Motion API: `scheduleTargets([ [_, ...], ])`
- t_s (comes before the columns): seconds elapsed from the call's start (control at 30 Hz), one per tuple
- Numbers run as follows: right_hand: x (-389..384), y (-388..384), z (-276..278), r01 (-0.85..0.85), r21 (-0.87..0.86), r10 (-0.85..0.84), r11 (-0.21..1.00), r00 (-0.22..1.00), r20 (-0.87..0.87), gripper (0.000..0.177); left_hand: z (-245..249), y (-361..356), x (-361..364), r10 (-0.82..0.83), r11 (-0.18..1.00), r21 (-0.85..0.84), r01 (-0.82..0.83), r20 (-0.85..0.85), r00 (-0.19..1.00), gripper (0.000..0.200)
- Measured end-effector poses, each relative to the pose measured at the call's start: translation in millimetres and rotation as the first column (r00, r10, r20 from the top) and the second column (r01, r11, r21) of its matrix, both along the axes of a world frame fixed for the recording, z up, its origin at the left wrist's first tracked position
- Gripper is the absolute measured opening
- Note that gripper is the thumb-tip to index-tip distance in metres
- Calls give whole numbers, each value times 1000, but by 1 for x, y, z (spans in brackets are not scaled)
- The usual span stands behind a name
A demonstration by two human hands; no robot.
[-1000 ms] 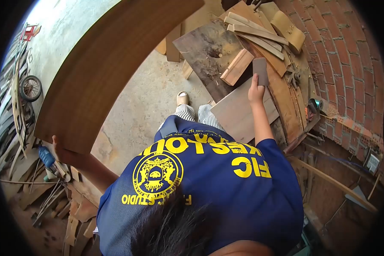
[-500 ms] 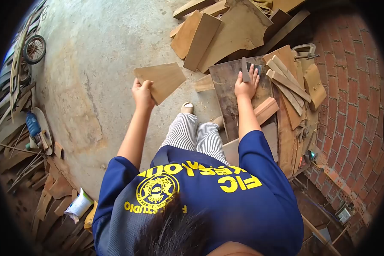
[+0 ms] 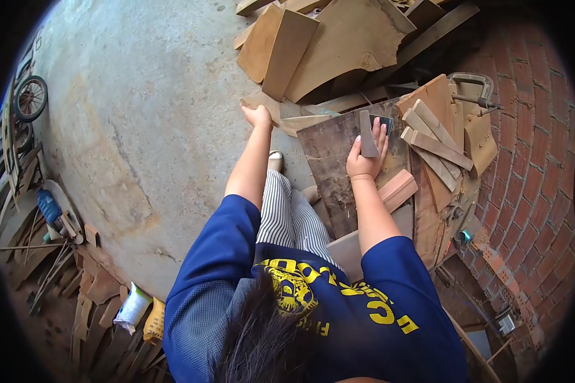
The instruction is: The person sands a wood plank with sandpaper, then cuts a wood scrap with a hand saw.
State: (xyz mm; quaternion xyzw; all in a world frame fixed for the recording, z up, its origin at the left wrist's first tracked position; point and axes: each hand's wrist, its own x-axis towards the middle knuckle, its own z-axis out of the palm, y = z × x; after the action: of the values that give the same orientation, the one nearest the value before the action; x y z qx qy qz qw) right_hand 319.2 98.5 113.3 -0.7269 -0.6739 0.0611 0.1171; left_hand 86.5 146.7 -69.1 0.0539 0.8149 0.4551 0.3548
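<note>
My left hand point(image 3: 257, 116) is closed on the edge of a flat wooden board point(image 3: 265, 104), now tilted so little of its face shows. It is beside the left edge of a dark, worn work board point(image 3: 332, 150). Over that board, my right hand point(image 3: 368, 156) grips a narrow brown wooden piece point(image 3: 367, 131) between thumb and fingers. A small dark square point(image 3: 386, 122) shows behind the fingertips. Near my right wrist lies a reddish wood block point(image 3: 397, 189).
Several thin wood strips point(image 3: 436, 142) lie right of my right hand, with a metal clamp point(image 3: 473, 89) beyond them. Large wood offcuts point(image 3: 345, 45) are heaped ahead. A brick wall point(image 3: 524, 153) rises on the right; scrap wood point(image 3: 96, 281) covers the left floor.
My left hand has swung right toward the work board, and its wooden board has turned from face-on to tilted. The wooden piece in my right hand shows more of its broad side.
</note>
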Motion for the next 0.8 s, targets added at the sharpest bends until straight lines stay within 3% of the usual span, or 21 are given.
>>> scheduleTargets([
  [0.07,-1,1,4,-4,-38,4,999,1000,-5,42,-14,24,11,101,995,-1,-101,82,992,63],
  [0.2,3,1,2,-13,-117,17,993,999,36,49,-83,46,24,136,984,-133,-120,125,983,70],
  [0.27,4,0,1,-14,-147,21,989,999,46,52,-61,62,31,52,985,-168,-35,99,994,71],
  [0.33,5,0,2,0,-161,5,987,999,33,54,-12,76,30,-144,959,-173,224,384,912,76],
  [0.4,4,0,2,-16,-165,24,986,999,48,53,-25,79,32,-142,933,-256,254,387,911,66],
  [0.43,4,0,2,-17,-164,24,986,999,39,53,-40,71,31,-481,810,-191,555,326,814,58],
  [0.47,4,0,1,-18,-172,25,985,999,39,53,-56,64,30,-757,587,-150,796,246,605,51],
  [0.5,4,0,2,-20,-175,28,984,999,43,52,-50,56,36,-824,498,7,867,313,471,42],
  [0.53,4,1,2,-21,-175,30,984,998,51,52,-52,44,39,-980,185,44,982,85,181,47],
  [0.6,3,2,2,-19,-188,30,982,998,59,52,-55,24,55,-996,-72,77,994,-66,-67,52],
  [0.67,4,0,3,-16,-200,31,980,997,71,52,-7,14,71,-984,-170,-112,979,-33,-175,51],
  [0.73,3,1,2,-18,-183,28,983,998,55,52,-15,3,76,-982,-172,-159,972,-49,-181,44],
  [0.8,3,1,3,-18,-181,28,983,998,55,52,-18,3,68,-963,-269,-244,932,43,-267,37],
])
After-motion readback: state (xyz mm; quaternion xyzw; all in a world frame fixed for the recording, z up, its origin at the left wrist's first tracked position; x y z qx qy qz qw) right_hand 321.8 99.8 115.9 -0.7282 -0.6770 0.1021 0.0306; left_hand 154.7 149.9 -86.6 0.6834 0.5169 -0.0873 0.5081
